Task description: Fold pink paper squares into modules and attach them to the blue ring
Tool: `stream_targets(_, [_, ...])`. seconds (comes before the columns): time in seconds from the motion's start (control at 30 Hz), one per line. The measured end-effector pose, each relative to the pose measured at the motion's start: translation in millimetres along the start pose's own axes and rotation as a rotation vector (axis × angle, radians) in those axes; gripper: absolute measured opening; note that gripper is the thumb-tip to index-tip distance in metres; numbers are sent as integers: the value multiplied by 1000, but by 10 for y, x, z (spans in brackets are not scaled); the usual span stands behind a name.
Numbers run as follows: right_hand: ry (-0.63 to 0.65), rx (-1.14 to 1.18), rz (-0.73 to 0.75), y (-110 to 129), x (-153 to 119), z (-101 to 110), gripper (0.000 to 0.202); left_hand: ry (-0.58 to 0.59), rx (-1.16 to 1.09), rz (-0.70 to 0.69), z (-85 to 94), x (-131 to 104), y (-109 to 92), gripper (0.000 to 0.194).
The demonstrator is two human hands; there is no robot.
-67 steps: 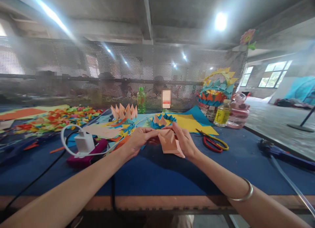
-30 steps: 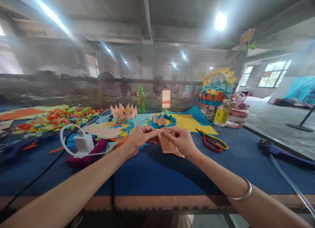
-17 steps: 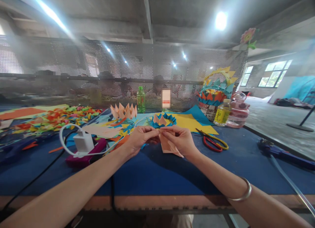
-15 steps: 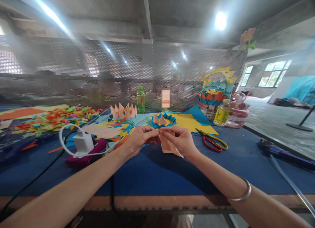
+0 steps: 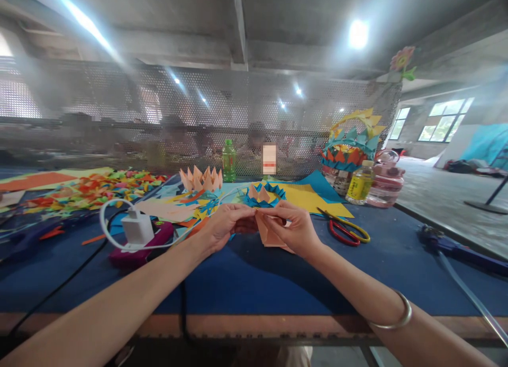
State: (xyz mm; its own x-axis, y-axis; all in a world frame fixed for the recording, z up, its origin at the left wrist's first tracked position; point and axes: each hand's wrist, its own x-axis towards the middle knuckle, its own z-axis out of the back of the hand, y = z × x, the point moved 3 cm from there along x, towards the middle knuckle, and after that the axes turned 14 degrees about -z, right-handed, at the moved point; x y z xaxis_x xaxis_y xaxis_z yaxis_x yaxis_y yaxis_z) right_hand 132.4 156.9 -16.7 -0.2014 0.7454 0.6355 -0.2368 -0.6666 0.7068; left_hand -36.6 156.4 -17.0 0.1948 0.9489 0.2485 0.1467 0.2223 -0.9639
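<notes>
A folded peach paper piece [image 5: 268, 236] hangs between my hands above the blue tabletop [image 5: 254, 293]. My left hand [image 5: 227, 227] pinches its upper left edge between thumb and fingers. On the right, my right hand [image 5: 296, 227] grips the upper part, with the paper's lower end showing below. Just behind the hands lies a blue pointed paper ring [image 5: 278, 190] with peach points at its front. A peach paper crown [image 5: 201, 181] stands farther left. Yellow paper [image 5: 309, 198] lies behind my right hand.
Red and yellow-handled scissors [image 5: 344, 230] lie right of my hands. A white charger [image 5: 137, 228] sits on a purple power strip [image 5: 161, 235] at left. Bottles [image 5: 360, 183], stacked paper crowns [image 5: 345, 156] and a glue gun [image 5: 456, 249] are at right; paper scraps [image 5: 107, 190] cover the back left.
The fingers of my right hand have shifted on the peach paper, and its lower right corner shows less. The view has moved slightly, while both hands keep their places near each other.
</notes>
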Motion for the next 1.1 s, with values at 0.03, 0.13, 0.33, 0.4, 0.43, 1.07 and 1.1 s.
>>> stream_targets(0.03, [7,-8,15,-7,-2,-1,22,-2,-2,4,-1,-2,0,25])
stream_targets(0.13, [23,-33,52,-21,-7,1,22,-10,-15,18,-6,-3,-8,24])
stream_targets(0.33, [32,-93,52,-33,-8,14,21,8,-26,32,-14,12,-30,24])
stream_targets(0.4, [33,-107,49,-42,-8,17,21,14,-20,36,-13,12,-30,24])
stream_targets(0.43, [35,-113,48,-47,-8,18,21,17,-20,38,-12,12,-28,23])
stream_targets(1.07, [52,-216,90,-28,4,30,22,17,-13,33,14,22,42,29])
stream_targets(1.1, [50,-214,94,-27,4,32,22,21,-9,31,13,23,41,31])
